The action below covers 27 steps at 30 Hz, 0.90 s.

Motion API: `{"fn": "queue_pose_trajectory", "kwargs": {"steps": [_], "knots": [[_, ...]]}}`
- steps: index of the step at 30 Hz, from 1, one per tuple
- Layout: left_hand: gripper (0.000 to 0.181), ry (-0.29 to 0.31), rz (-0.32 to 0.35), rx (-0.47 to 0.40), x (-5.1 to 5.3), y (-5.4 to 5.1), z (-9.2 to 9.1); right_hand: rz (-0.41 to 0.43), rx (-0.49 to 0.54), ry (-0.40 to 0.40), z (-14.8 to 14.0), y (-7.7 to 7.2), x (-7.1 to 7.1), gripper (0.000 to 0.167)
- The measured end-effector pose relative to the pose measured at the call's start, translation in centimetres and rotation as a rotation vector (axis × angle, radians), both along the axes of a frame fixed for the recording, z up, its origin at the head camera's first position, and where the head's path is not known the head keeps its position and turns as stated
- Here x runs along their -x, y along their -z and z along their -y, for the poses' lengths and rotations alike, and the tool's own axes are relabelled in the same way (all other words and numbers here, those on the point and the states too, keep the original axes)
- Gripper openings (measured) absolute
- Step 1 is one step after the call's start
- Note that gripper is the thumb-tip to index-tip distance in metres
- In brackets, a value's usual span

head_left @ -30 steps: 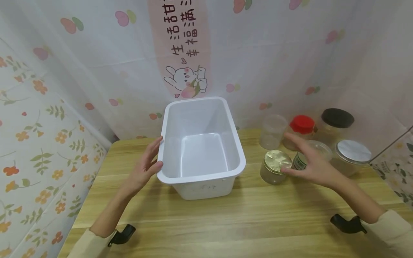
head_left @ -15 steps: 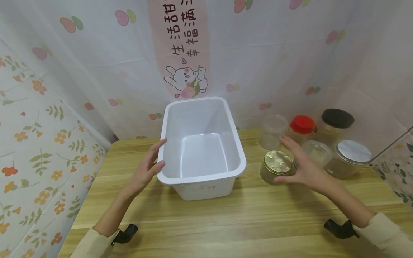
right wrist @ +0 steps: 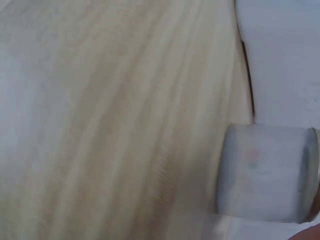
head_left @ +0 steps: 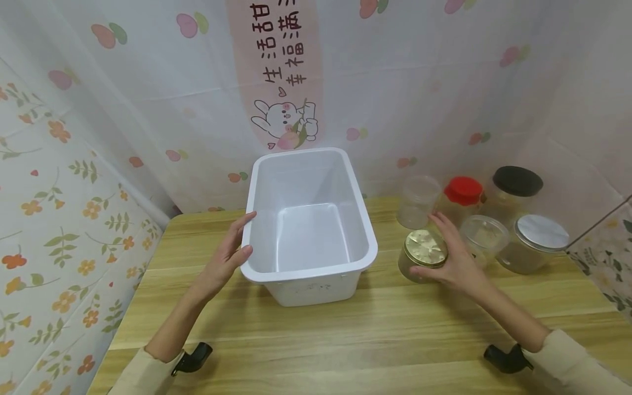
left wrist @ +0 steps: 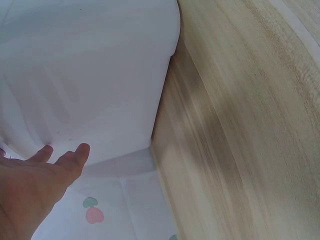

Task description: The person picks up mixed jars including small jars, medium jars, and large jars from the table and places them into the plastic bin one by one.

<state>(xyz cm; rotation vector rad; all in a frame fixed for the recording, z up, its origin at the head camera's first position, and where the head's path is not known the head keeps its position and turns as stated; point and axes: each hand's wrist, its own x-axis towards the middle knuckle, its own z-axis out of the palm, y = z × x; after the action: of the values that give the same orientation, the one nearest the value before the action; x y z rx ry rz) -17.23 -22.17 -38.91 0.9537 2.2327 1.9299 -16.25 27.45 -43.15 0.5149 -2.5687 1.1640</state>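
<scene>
In the head view a deep white plastic bin stands on the wooden table. My left hand is at its left rim, fingers extended and thumb apart; the left wrist view shows the hand's fingers by the bin's wall. My right hand spans a small clear jar with a gold lid. The thumb lies across the jar's near side, while the fairly straight fingers reach past its far right side. In the right wrist view the clear jar lies at the right, with only a sliver of the hand showing.
Behind and right of the gold-lidded jar stand a clear cup, a red-lidded jar, a black-lidded jar, a clear-lidded tub and a silver-lidded jar. A patterned curtain hangs behind the table.
My right hand has moved left and closer around the gold-lidded jar, its thumb now across the near side. The left hand has shifted slightly right onto the bin's rim.
</scene>
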Motion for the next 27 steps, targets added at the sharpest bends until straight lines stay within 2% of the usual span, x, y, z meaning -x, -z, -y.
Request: {"fn": "queue_pose_trajectory", "kwargs": {"steps": [8,13,20,27], "knots": [[0.06,0.005,-0.001,-0.001,-0.1,0.0,0.0,0.103,0.154,0.067,0.5,1.5,-0.4,0.12],[0.06,0.012,-0.009,-0.016,0.1,0.2,-0.1,0.1,0.265,0.09,0.8,2.1,-0.5,0.108],[0.062,-0.019,-0.014,-0.013,0.4,0.1,0.0,0.115,0.293,0.07,0.4,2.5,-0.3,0.101],[0.064,-0.003,-0.017,-0.007,0.6,0.2,0.1,0.107,0.299,0.036,0.2,2.6,0.3,0.097]]}}
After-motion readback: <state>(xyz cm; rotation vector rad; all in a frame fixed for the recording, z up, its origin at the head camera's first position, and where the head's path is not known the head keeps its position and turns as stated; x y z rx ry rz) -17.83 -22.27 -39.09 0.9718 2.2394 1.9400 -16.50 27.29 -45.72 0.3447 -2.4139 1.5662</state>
